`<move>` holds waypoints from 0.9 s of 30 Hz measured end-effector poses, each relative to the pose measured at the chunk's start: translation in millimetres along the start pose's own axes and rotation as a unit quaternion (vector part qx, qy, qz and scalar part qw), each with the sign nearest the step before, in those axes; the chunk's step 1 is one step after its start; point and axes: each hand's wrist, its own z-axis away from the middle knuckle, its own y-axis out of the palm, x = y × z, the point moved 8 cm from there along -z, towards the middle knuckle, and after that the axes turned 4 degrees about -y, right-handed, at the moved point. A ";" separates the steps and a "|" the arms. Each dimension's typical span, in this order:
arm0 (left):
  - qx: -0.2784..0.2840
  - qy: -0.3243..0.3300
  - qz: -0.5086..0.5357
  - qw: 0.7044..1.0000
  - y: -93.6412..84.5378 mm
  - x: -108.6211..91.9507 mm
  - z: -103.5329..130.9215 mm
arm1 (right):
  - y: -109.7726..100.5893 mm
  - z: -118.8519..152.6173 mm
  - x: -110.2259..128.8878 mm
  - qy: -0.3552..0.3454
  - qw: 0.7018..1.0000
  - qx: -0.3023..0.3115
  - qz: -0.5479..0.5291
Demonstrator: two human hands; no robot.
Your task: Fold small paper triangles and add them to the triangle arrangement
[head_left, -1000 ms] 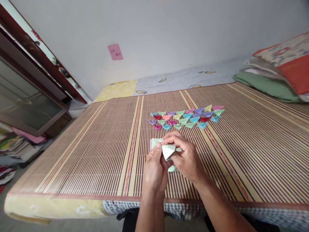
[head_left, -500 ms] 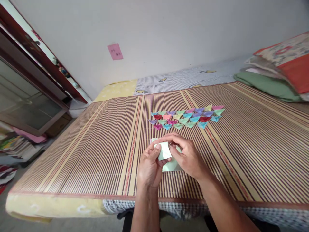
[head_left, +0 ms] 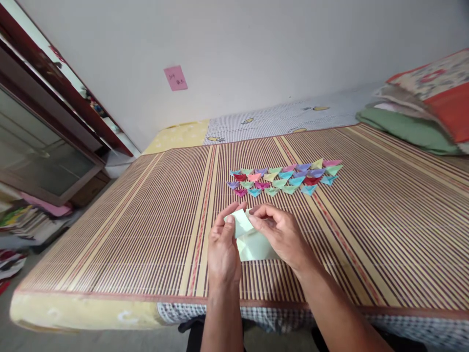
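Between my two hands is a small pale green folded paper [head_left: 241, 223]. My left hand [head_left: 223, 244] grips its left side, thumb on top and fingers behind. With thumb and index finger pinched, my right hand [head_left: 280, 232] holds the paper's upper right edge. Below both hands a larger pale green sheet [head_left: 258, 247] lies on the striped mat, partly covered by my right hand. Beyond my hands, several small folded paper boats [head_left: 280, 183] in many colours stand in close rows.
The striped bamboo mat [head_left: 146, 234] covers a bed. At the far right are a folded green cloth [head_left: 406, 129] and a red floral cushion [head_left: 450, 107]. A pink note [head_left: 176, 78] is on the wall. Books [head_left: 27, 222] are stacked at the left, below a glass-panelled door [head_left: 44, 146].
The folded paper has turned and shifted slightly left and up. My right fingers, earlier arched over it, now pinch its upper right edge. More of the sheet beneath shows.
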 end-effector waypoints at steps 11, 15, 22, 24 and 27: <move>-0.004 0.015 0.011 1.000 4.1 1.3 3.0 | -0.5 0.2 4.8 -0.016 1.000 -0.001 0.021; -0.001 0.010 0.037 0.999 7.4 3.4 4.8 | 1.5 1.2 0.9 -0.001 1.000 -0.006 0.026; -0.004 0.045 0.054 0.998 10.3 -1.6 6.8 | 3.7 4.1 -12.7 0.086 0.994 -0.026 -0.063; -0.006 0.057 0.046 0.997 10.9 -3.4 7.8 | 6.9 4.0 -12.8 0.097 0.992 -0.009 -0.083; -0.001 0.051 0.028 0.998 11.3 -1.9 7.3 | 10.1 3.9 -8.8 0.086 0.993 0.024 -0.074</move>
